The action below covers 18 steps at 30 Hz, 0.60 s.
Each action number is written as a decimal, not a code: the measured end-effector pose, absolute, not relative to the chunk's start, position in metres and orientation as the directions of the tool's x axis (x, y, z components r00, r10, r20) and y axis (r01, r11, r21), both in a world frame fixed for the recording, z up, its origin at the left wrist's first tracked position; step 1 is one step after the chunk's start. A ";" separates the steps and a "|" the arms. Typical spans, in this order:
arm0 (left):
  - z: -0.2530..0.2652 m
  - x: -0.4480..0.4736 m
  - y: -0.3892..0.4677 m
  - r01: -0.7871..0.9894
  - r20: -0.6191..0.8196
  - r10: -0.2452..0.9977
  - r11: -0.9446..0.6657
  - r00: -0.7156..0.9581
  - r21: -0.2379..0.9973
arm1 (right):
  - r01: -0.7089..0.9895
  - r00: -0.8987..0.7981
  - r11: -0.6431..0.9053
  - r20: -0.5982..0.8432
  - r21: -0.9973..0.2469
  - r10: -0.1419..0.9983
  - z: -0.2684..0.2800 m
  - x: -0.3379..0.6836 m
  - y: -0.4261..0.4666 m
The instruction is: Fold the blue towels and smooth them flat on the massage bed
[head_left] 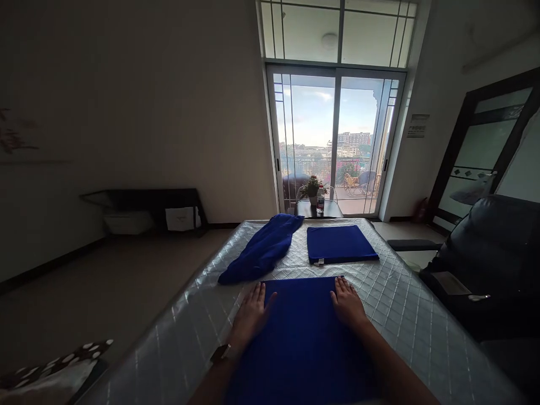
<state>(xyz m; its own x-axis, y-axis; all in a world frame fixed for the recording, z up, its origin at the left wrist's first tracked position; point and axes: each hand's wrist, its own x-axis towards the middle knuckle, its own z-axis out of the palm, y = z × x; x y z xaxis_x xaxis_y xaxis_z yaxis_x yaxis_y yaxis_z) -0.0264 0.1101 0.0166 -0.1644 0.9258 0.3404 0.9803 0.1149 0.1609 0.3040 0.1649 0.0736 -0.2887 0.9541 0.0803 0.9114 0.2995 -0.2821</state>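
Observation:
A blue cloth (pixel 301 343) lies spread flat on the quilted silver mattress (pixel 405 315) in front of me. My left hand (pixel 254 306) rests flat on its far left edge, fingers stretched forward and thumb apart. On the far right corner, my right hand (pixel 346 301) lies flat with its fingers extended. Beyond them sits a neatly folded blue cloth (pixel 341 243) with a small white tag at its near edge. To its left is a loosely bunched blue cloth (pixel 264 247). The near end of the spread cloth runs out of view.
A dark armchair (pixel 476 259) stands to the right of the mattress. Past the far end, a small table (pixel 329 210) holds a potted plant (pixel 312 188) and a bottle (pixel 320 199). A low dark bench (pixel 143 199) is by the left wall. Polka-dot fabric (pixel 80 354) shows at lower left.

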 end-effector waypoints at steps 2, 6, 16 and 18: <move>0.018 -0.025 0.110 0.974 0.314 0.930 0.138 -0.190 0.181 | 0.912 -0.293 0.304 0.080 -0.275 0.953 0.073 0.303 0.166; 0.025 -0.023 0.107 0.972 0.284 0.940 0.135 -0.187 0.191 | 0.915 -0.289 0.299 0.076 -0.272 0.954 0.073 0.302 0.166; 0.036 -0.017 0.101 0.974 0.259 0.946 0.153 -0.193 0.167 | 0.918 -0.283 0.294 0.079 -0.267 0.956 0.073 0.301 0.165; 0.039 -0.015 0.100 0.970 0.256 0.944 0.167 -0.209 0.179 | 0.921 -0.282 0.292 0.077 -0.259 0.956 0.074 0.300 0.165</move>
<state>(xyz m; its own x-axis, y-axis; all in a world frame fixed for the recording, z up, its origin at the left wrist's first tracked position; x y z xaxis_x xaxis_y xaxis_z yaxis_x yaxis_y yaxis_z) -0.0149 0.1001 0.0387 -0.2093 0.9438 0.2557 0.9697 0.1666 0.1789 0.3004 0.1646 0.0738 -0.2816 0.9564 0.0770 0.9207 0.2919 -0.2590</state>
